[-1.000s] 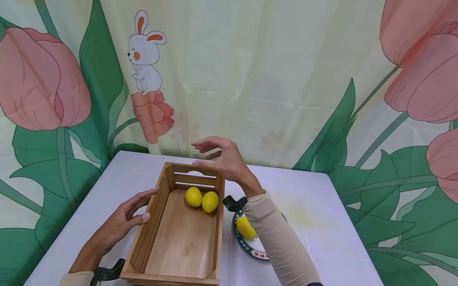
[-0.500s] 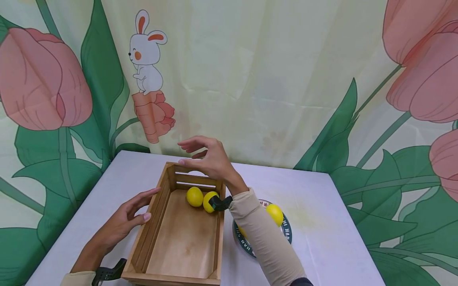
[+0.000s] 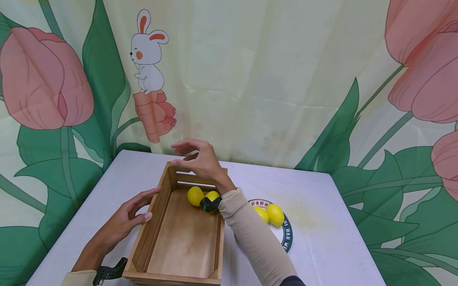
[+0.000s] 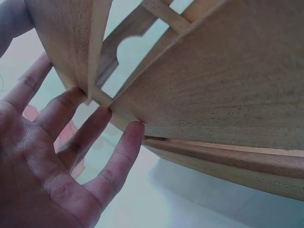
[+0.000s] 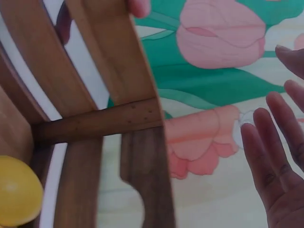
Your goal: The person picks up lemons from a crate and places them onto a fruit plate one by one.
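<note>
A slatted wooden crate (image 3: 182,246) stands on the table. Two lemons, a left one (image 3: 195,196) and a right one (image 3: 212,195), lie at its far end, the right one partly hidden by my right wrist strap. My left hand (image 3: 125,214) touches the crate's left side with its fingertips; in the left wrist view the left hand (image 4: 42,156) has its fingers spread against the wood. Over the far end, my right hand (image 3: 203,159) is raised with fingers loosely bent and holds nothing. In the right wrist view a lemon (image 5: 19,190) shows inside the crate.
Right of the crate, a green-rimmed plate (image 3: 288,237) bears lemons (image 3: 275,215), partly covered by my right sleeve (image 3: 255,234). A white cloth covers the table (image 3: 332,238). Behind it hangs a curtain (image 3: 250,99) printed with tulips and a rabbit.
My right hand has moved left over the crate's far end, and its sleeve now uncovers more of the plate's right side. My left hand stays at the crate's side.
</note>
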`<state>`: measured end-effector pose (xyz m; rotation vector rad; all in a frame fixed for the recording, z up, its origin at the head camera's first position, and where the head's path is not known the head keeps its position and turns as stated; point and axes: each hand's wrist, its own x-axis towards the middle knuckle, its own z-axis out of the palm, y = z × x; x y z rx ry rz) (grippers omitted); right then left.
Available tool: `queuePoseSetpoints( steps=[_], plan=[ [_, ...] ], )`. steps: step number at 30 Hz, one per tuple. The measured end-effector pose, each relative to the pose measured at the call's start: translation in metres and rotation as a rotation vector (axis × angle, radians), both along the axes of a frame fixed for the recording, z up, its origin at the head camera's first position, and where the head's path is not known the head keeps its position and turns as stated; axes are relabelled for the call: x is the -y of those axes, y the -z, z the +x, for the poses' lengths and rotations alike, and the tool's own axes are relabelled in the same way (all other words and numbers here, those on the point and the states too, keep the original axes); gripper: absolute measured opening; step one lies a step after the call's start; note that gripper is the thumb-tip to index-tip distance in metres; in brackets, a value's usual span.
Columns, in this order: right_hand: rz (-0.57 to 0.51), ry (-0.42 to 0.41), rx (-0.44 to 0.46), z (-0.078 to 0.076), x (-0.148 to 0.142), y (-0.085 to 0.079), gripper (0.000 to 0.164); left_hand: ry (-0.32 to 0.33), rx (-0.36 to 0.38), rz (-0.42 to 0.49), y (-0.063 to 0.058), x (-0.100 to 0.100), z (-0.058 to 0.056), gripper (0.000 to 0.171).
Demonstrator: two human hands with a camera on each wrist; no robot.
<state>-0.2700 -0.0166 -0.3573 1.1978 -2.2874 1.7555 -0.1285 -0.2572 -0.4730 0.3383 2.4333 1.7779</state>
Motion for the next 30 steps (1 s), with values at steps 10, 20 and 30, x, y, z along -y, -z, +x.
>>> queuePoseSetpoints(
  steps=[10,20,30],
  plan=[
    [0.017,-0.015,0.058,-0.005,0.008,0.02,0.037,0.0,0.008,0.006,0.001,-0.001,0.0,0.059],
    [0.172,-0.015,0.084,-0.008,0.009,0.03,0.039,0.005,-0.002,0.013,0.001,0.001,0.001,0.059],
    [0.372,-0.006,0.119,-0.003,0.005,0.034,0.035,0.005,0.011,0.016,0.0,0.0,0.001,0.058]
  ],
)
